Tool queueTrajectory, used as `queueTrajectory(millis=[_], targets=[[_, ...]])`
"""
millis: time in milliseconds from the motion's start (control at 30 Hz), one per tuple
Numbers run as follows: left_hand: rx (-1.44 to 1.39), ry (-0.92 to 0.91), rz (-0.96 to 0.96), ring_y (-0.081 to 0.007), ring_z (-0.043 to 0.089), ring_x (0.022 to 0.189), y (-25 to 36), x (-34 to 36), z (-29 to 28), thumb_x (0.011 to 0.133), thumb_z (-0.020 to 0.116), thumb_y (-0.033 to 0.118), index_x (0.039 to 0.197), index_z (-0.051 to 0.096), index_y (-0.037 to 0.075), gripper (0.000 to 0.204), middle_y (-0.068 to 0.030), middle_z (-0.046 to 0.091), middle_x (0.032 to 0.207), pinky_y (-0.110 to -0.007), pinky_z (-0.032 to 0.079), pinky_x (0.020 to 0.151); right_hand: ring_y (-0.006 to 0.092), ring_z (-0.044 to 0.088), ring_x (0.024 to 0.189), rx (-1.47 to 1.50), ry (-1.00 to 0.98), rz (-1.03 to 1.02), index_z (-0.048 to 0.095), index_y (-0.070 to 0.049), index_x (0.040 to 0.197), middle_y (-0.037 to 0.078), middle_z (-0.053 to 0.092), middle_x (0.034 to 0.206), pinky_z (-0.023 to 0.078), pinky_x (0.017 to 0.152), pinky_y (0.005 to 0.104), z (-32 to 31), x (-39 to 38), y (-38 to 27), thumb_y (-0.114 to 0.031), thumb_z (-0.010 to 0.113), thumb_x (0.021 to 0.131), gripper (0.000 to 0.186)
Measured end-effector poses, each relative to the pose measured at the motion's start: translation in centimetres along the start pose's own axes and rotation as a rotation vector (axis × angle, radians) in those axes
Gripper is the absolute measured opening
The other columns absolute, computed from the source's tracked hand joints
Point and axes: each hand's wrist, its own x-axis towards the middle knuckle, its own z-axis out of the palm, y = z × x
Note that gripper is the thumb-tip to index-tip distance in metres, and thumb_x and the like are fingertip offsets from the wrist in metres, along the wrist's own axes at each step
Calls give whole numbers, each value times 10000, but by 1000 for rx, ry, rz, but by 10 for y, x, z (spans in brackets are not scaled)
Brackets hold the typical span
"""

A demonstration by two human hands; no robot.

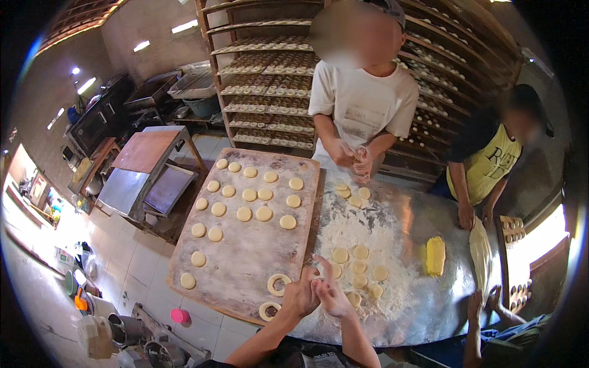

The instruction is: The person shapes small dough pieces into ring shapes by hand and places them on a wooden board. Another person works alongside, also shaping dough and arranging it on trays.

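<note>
My left hand [301,298] and my right hand [332,297] meet at the near edge between a wooden board and the metal table. Their fingers are curled together, with one finger pointing up; whatever they hold is hidden. Beside my left hand, two dough rings [279,284] lie on the floured board [245,264]. Several flat dough discs [244,214] are spread over that board's far half and left side. To the right of my hands, more dough discs [359,281] rest in scattered flour on the metal table [405,306].
Across the table a person in a white shirt [365,98] works dough with both hands. At right, other people handle a long dough sheet [480,254] near a yellow block [435,256]. Racks of dough rings [267,80] stand behind. A low cart [132,172] is at left.
</note>
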Motion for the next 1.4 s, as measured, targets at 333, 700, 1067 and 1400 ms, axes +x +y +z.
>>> queueTrajectory(millis=[333, 700, 1067, 1400], targets=[[-209, 29, -113, -472, 660, 695, -29, 21, -32, 1059, 432, 275, 1120, 513, 105, 198, -222, 662, 782, -530, 511, 589, 103, 499, 574, 146, 166, -110, 329, -78, 1440, 111, 646, 880, 414, 564, 229, 34, 44, 27, -574, 539, 983, 706], [-133, -93, -49, -466, 661, 731, -59, 59, -63, 1058, 457, 240, 1056, 515, 81, 169, -208, 663, 786, -537, 516, 606, 224, 652, 1007, 203, 172, 5, 346, -134, 1442, 195, 590, 1228, 535, 744, 304, 54, 83, 25, -519, 502, 1005, 603], [-119, -220, -119, -485, 650, 692, -77, 75, -69, 1079, 395, 267, 1177, 431, 92, 204, -230, 658, 738, -558, 506, 607, 167, 519, 1049, 240, 254, 16, 257, -111, 1525, 82, 549, 1120, 421, 921, 326, 53, 95, 47, -381, 564, 1023, 647], [333, -72, -183, -481, 564, 1052, -121, 114, -49, 980, 569, 271, 1238, 461, 40, 363, -300, 566, 1127, -590, 435, 891, 400, 656, 1017, -715, 474, 396, 170, -76, 1554, 222, 670, 1080, 501, 902, 477, 35, 132, 64, -408, 713, 893, 917]])
